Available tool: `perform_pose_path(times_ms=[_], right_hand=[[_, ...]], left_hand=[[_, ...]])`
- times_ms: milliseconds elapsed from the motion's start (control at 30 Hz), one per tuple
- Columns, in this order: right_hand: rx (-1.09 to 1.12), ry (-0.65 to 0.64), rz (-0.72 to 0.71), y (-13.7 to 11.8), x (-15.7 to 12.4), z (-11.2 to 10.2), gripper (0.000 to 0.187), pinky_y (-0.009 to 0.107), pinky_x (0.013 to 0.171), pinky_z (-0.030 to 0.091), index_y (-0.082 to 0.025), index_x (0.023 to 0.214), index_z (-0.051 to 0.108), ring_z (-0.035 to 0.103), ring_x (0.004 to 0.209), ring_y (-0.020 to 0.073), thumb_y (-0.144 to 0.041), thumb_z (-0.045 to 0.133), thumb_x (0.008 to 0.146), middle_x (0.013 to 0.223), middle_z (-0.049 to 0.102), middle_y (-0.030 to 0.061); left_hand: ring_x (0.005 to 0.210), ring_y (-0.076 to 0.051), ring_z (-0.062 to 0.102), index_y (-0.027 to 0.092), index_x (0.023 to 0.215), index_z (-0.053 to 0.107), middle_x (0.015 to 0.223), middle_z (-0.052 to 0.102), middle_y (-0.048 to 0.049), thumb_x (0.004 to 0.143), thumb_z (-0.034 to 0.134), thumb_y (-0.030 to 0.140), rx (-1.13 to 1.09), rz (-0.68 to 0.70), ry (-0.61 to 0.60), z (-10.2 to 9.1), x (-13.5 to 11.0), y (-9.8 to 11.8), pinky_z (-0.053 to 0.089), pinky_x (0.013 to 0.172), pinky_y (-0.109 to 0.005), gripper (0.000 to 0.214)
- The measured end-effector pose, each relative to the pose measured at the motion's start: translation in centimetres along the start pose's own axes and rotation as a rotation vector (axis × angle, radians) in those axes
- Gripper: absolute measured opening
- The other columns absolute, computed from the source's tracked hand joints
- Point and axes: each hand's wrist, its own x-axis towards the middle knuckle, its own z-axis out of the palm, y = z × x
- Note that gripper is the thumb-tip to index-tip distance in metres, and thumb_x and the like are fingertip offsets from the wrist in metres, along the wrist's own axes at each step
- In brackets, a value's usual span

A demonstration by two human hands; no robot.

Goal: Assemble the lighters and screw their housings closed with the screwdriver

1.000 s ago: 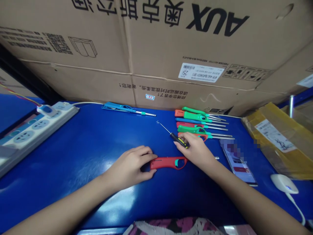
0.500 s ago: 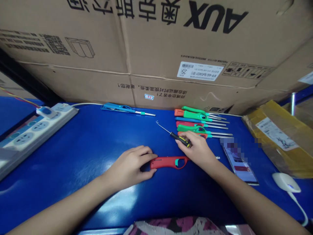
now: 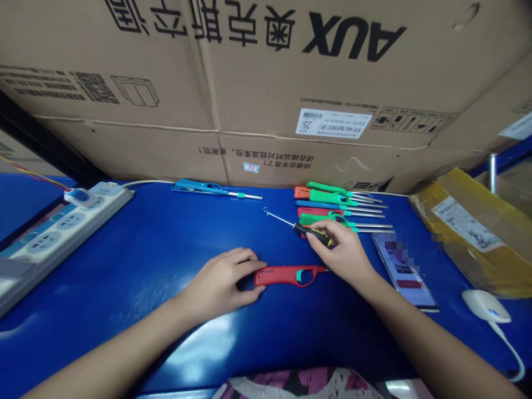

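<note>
The red lighter (image 3: 286, 275), a long-nosed utility type with a teal trigger, lies flat on the blue table (image 3: 145, 249) near its front edge, with its handle to the left and its metal nose running right. The left hand (image 3: 220, 282) is curled round the butt end of the handle, thumb below and fingers over the top, pinning it to the table. The right hand (image 3: 344, 255) covers the nose end. Its thumb and fingers are closed on the black-and-yellow handle of a small screwdriver (image 3: 297, 226), whose thin shaft points up and left, away from the lighter. Whether the heel of this hand presses on the nose is hidden, so I cannot tell. Just behind the right hand is a row of lighters (image 3: 332, 208) in green, red and blue, lying side by side with their noses to the right. A single blue lighter (image 3: 208, 188) rests well apart to the left, against the big cardboard box (image 3: 249, 83) printed AUX that stands along the back. A white power strip (image 3: 54, 227) sits at the far left. A phone (image 3: 405, 271) lies just right of the right forearm, with a yellow parcel (image 3: 477, 233) and a small white corded device (image 3: 484, 306) beyond it.
</note>
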Motion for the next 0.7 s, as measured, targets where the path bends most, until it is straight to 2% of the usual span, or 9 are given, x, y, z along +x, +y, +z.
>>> perform_pose_path(times_ms=[67, 100, 167, 233, 367, 467, 633, 700], right_hand=[[0.107, -0.011, 0.069, -0.4, -0.1, 0.0, 0.015, 0.033, 0.066, 0.052, -0.021, 0.087, 0.071, 0.067, 0.076, 0.0200, -0.035, 0.071, 0.081, 0.087, 0.073, 0.0058], [0.163, -0.018, 0.110, -0.6, -0.2, 0.0, 0.017, 0.031, 0.060, 0.051, -0.020, 0.086, 0.070, 0.065, 0.069, 0.0186, -0.037, 0.071, 0.081, 0.081, 0.072, 0.0047], [0.279, -0.025, 0.196, -0.9, -0.4, -0.1, 0.022, 0.029, 0.048, 0.044, -0.020, 0.084, 0.069, 0.056, 0.051, 0.0147, -0.042, 0.072, 0.081, 0.063, 0.064, 0.0000], [0.401, -0.006, 0.267, -1.0, -0.6, -0.2, 0.026, 0.027, 0.042, 0.038, -0.020, 0.083, 0.067, 0.046, 0.042, 0.0117, -0.045, 0.071, 0.081, 0.052, 0.052, -0.0053], [0.623, 0.084, 0.343, -0.9, -0.5, -0.7, 0.026, 0.024, 0.042, 0.037, -0.021, 0.076, 0.059, 0.036, 0.044, 0.0077, -0.045, 0.070, 0.079, 0.054, 0.040, -0.0083], [0.722, 0.107, 0.386, -1.1, -0.5, -1.1, 0.025, 0.022, 0.041, 0.035, -0.020, 0.073, 0.058, 0.032, 0.044, 0.0056, -0.041, 0.071, 0.077, 0.056, 0.040, -0.0080], [0.776, 0.032, 0.472, -1.6, -1.3, -0.6, 0.025, 0.022, 0.039, 0.035, -0.018, 0.074, 0.064, 0.037, 0.042, 0.0072, -0.042, 0.073, 0.077, 0.050, 0.043, -0.0073], [0.779, -0.015, 0.505, -1.6, -1.6, -0.1, 0.026, 0.022, 0.039, 0.037, -0.017, 0.076, 0.067, 0.040, 0.041, 0.0082, -0.043, 0.074, 0.078, 0.047, 0.043, -0.0071]], left_hand=[[0.096, -0.021, 0.067, 0.023, 0.122, 0.070, 0.108, 0.070, -0.0067, 0.089, 0.069, 0.026, -0.011, 0.002, 0.004, 0.1, 0.0, -0.1, 0.057, 0.083, -0.034, 0.033], [0.096, -0.021, 0.067, 0.023, 0.122, 0.070, 0.108, 0.070, -0.0069, 0.089, 0.069, 0.026, -0.017, 0.001, 0.008, 0.1, 0.0, -0.1, 0.057, 0.083, -0.034, 0.033], [0.096, -0.021, 0.068, 0.023, 0.121, 0.071, 0.107, 0.070, -0.0069, 0.088, 0.070, 0.027, -0.036, -0.001, 0.021, 0.3, 0.1, -0.2, 0.057, 0.083, -0.034, 0.033], [0.095, -0.020, 0.068, 0.022, 0.119, 0.072, 0.107, 0.071, -0.0067, 0.088, 0.072, 0.029, -0.068, -0.003, 0.058, 0.5, 0.2, -0.2, 0.057, 0.085, -0.033, 0.033], [0.080, -0.014, 0.067, 0.020, 0.112, 0.076, 0.100, 0.073, -0.0056, 0.089, 0.074, 0.035, -0.131, -0.079, 0.197, 0.7, 0.5, -0.3, 0.056, 0.071, -0.025, 0.027], [0.070, -0.012, 0.063, 0.020, 0.106, 0.077, 0.094, 0.074, -0.0042, 0.088, 0.076, 0.036, -0.171, -0.129, 0.271, 0.6, 0.6, -0.1, 0.052, 0.062, -0.022, 0.025], [0.090, -0.016, 0.069, 0.022, 0.117, 0.074, 0.105, 0.076, -0.0045, 0.081, 0.083, 0.031, -0.262, -0.032, 0.241, 0.7, 0.7, 0.6, 0.057, 0.081, -0.028, 0.038], [0.094, -0.017, 0.069, 0.022, 0.118, 0.073, 0.104, 0.076, -0.0043, 0.084, 0.081, 0.025, -0.304, 0.017, 0.220, 1.0, 0.8, 0.6, 0.057, 0.084, -0.029, 0.034]])
